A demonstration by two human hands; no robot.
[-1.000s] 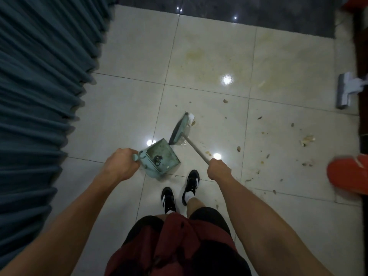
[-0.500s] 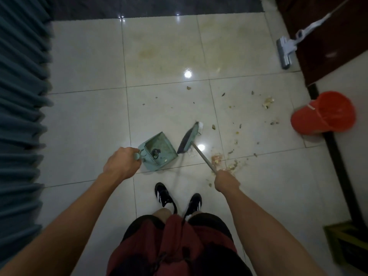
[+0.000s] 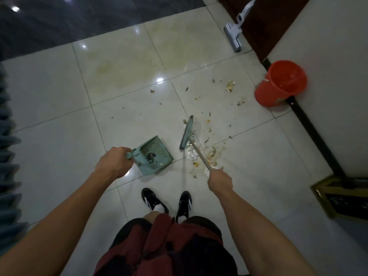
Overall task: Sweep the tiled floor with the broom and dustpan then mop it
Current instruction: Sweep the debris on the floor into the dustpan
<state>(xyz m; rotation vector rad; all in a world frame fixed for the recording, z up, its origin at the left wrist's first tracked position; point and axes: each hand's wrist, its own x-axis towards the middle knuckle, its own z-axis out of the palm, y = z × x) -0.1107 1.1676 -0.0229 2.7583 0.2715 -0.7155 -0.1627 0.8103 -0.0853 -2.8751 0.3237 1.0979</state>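
**Broom and dustpan in hand over a littered tile floor**

The left hand (image 3: 113, 165) has its fingers curled round the handle of the green dustpan (image 3: 154, 155), which sits just left of centre with its mouth toward the far right; a small dark clump lies inside it. The right hand (image 3: 220, 179) grips the pale shaft of the broom (image 3: 187, 133), fingers wrapped round it. The broom head stands edge-on just right of the dustpan, apart from it. Whether the head touches the tiled floor (image 3: 59, 136) cannot be told.

Scattered debris (image 3: 209, 154) lies to the right of the broom head and under the shaft, with more crumbs trailing toward the far right. An orange bucket (image 3: 278, 84) stands at the right by the white wall (image 3: 328, 76). A mop (image 3: 234, 37) rests at the far right, its head on the floor beside a dark wooden door. Yellowish stains mark the far tiles. Blue curtain folds (image 3: 8, 156) run down the left edge. Black shoes (image 3: 153, 200) stand near, below the dustpan.
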